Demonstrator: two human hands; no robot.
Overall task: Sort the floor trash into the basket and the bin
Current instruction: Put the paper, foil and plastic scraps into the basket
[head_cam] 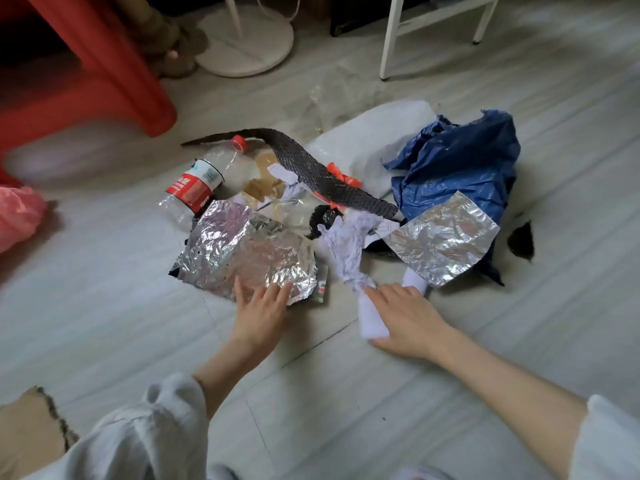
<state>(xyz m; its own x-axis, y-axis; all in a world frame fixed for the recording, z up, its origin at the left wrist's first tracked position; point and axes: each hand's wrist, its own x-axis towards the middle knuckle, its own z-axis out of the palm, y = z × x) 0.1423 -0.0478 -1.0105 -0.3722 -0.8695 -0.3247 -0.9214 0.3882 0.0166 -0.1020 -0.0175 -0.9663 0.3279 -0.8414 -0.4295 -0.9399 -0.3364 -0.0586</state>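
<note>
At lower centre of the frame, your left hand [258,311] lies with fingers spread on the near edge of the large crumpled foil sheet [249,254]; the fingers are apart and press on the foil rather than clamp it. Your right hand [403,320] rests, fingers loosely apart, against a white paper wad [372,318] on the floor [311,393]; whether the thumb has closed under the wad cannot be told. Foil of this kind should be very light, thin and springy, likely to tear or slip if pinched at one corner, so gather it by the edge and crush it into the palm. The paper wad should be soft and weightless; a whole-hand scoop would serve. Just above it stands a twisted white paper [346,247], and right of that a second foil sheet [443,237] lying on a blue plastic bag [460,161], limp and slippery. Toward centre left, a clear plastic bottle [204,174] with red label lies on its side: light, stiff, best taken round the body. A black mesh strip [304,168] arcs across the pile. A red stool [104,64] fills the upper left. Neither basket nor bin can be identified with certainty.
</note>
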